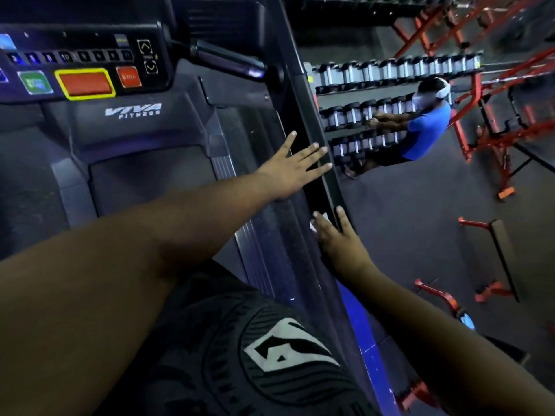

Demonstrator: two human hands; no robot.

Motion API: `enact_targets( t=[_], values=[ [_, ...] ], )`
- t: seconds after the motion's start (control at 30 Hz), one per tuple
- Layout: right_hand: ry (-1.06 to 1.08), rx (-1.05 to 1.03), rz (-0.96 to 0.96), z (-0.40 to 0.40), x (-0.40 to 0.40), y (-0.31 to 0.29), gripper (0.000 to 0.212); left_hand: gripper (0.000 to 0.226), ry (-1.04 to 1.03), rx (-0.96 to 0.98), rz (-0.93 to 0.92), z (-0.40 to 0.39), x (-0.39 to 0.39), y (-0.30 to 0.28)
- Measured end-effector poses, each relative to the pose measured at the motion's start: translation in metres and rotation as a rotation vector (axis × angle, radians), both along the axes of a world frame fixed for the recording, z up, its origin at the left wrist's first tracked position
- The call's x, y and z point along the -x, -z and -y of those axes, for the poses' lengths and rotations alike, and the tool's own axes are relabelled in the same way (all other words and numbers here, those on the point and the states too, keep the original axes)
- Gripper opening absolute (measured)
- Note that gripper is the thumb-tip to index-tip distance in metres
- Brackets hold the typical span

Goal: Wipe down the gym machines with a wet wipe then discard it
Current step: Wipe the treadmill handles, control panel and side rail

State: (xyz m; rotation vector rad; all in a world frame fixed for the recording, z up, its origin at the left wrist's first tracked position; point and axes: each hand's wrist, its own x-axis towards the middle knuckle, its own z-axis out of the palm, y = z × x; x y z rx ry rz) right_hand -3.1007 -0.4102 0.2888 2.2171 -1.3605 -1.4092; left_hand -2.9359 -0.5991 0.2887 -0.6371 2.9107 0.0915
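Pressing a thin white wet wipe (pixel 315 225) against the treadmill's long black side rail (pixel 322 175), the right hand (pixel 338 244) lies at about five o'clock, fingers straight over the cloth, thumb on the rail's outer edge. The left hand (pixel 292 168) rests flat, fingers spread, on the rail toward two o'clock, holding nothing. That wipe looks soft, light and limp, likely to bunch, so a flat palm over its middle suits it best.
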Motion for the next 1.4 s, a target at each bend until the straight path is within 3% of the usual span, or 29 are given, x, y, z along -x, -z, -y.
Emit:
enact_targets(
  t=[0.13, 0.4, 0.6, 0.77, 0.9, 1.07, 1.27, 1.4],
  values=[
    [0.077, 0.069, 0.06, 0.017, 0.001, -0.016, 0.071, 0.099, 0.0, 0.013, -0.007, -0.042, 0.008, 0.006],
    [0.094, 0.116, 0.391, -0.109, 0.048, 0.001, 0.07, 0.104, -0.041, -0.018, 0.009, -0.086, 0.011, 0.007],
    [0.385, 0.296, 0.491, -0.082, 0.03, -0.002, 0.086, 0.104, -0.031, -0.058, 0.007, -0.099, 0.017, 0.007],
    [0.532, 0.325, 0.483, -0.106, 0.023, 0.007, 0.082, 0.101, -0.017, -0.08, -0.055, -0.095, 0.013, 0.018],
    [0.384, 0.279, 0.371, -0.154, 0.034, -0.006, 0.076, 0.11, -0.045, -0.083, -0.107, -0.099, 0.012, 0.026],
    [0.197, 0.288, 0.324, -0.102, 0.027, -0.008, 0.071, 0.117, -0.062, -0.081, -0.126, -0.106, 0.015, 0.024],
    [-0.04, 0.018, 0.003, -0.093, 0.018, 0.008, 0.063, 0.11, -0.071, -0.082, -0.107, -0.123, 0.008, 0.023],
    [-0.167, -0.043, 0.082, -0.114, 0.038, -0.005, 0.055, 0.106, -0.108, -0.074, -0.105, -0.143, 0.006, 0.026]
  ],
)
